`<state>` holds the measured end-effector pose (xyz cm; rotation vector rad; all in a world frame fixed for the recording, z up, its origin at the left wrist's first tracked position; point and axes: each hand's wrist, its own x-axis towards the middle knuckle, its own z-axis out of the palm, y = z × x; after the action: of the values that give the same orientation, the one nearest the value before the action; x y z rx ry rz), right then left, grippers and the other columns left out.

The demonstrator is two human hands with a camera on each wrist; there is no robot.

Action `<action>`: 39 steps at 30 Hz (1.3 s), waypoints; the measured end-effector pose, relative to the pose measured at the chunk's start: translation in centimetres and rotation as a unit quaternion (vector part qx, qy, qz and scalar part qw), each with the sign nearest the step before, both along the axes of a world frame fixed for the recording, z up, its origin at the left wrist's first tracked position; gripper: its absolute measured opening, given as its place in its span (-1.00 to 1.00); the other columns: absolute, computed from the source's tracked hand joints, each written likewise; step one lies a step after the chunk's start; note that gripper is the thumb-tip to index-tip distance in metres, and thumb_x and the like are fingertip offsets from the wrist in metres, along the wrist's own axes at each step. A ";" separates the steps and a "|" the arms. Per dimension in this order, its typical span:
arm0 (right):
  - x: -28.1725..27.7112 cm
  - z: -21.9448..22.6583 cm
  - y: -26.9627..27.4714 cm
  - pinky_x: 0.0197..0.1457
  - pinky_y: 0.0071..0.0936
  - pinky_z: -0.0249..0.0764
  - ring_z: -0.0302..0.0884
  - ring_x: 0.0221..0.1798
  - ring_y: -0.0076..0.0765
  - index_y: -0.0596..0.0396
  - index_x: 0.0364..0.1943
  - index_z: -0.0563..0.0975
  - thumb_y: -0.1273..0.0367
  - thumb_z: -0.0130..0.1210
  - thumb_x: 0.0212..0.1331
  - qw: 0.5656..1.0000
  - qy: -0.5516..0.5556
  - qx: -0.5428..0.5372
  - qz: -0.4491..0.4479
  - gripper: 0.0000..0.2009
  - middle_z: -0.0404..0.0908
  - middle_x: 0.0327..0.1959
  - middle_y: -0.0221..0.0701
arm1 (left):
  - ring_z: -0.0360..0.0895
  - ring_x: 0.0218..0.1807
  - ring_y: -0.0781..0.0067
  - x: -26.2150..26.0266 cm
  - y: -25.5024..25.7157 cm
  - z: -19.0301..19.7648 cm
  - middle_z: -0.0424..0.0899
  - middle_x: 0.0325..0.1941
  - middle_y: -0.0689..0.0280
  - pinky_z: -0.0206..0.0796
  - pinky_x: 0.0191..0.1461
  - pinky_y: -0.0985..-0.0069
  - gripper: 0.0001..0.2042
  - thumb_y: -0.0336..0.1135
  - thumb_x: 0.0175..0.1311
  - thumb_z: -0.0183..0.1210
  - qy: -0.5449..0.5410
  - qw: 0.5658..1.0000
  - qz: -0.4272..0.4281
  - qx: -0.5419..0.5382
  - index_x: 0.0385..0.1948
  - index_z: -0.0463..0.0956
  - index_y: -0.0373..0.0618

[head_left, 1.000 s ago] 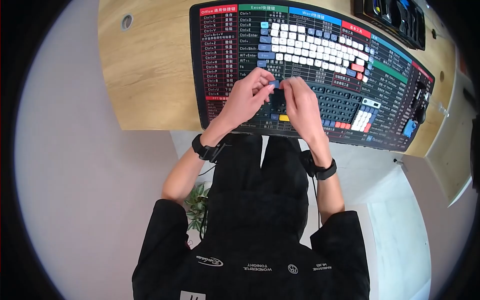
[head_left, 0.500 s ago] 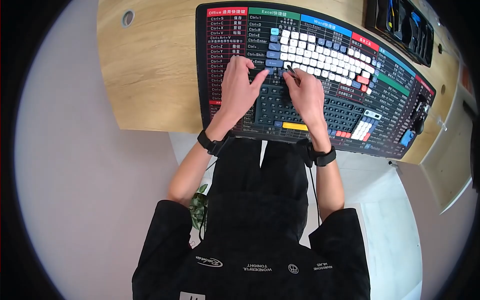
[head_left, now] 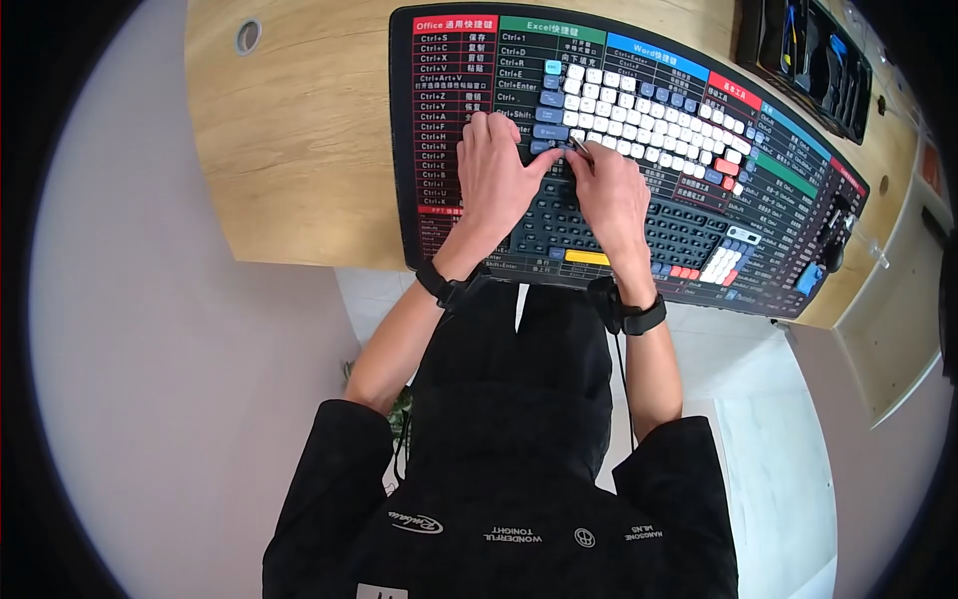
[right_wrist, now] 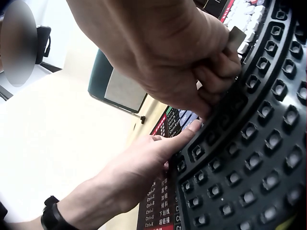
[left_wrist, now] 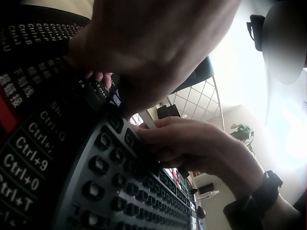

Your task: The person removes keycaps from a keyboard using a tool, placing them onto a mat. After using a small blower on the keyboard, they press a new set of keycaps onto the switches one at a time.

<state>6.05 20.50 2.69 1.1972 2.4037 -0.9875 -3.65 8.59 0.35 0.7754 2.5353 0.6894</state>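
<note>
My left hand (head_left: 491, 185), thumb spread, has moved inward; my right hand (head_left: 612, 195) pinches a tool (right_wrist: 236, 40), probably aligning keycaps (head_left: 549, 132) before pulling another.

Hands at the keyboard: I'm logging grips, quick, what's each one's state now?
Left hand: open, thumb extended, holding nothing visible.
Right hand: closed, gripping a thin metal-coloured tool.

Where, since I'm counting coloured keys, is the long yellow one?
In the head view, the yellow key sits along the dark keyboard's near edge, just left of the right wrist.
</note>
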 end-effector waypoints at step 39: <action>15.1 3.0 -11.1 -0.15 -0.23 0.62 0.74 -0.19 -0.03 0.23 0.09 0.55 0.53 0.03 0.46 0.961 0.256 -0.057 -0.092 -0.80 0.68 -0.21 -0.13 | 0.65 -0.25 0.13 8.6 -8.1 1.2 0.53 -0.20 0.20 0.51 -0.24 0.30 -0.74 -0.37 0.31 0.32 -0.061 0.956 -0.275 0.080 -0.08 0.47 -0.22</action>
<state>21.14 9.41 5.65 1.2606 2.5866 -1.6445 4.98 0.48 1.54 1.3750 2.0216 0.7208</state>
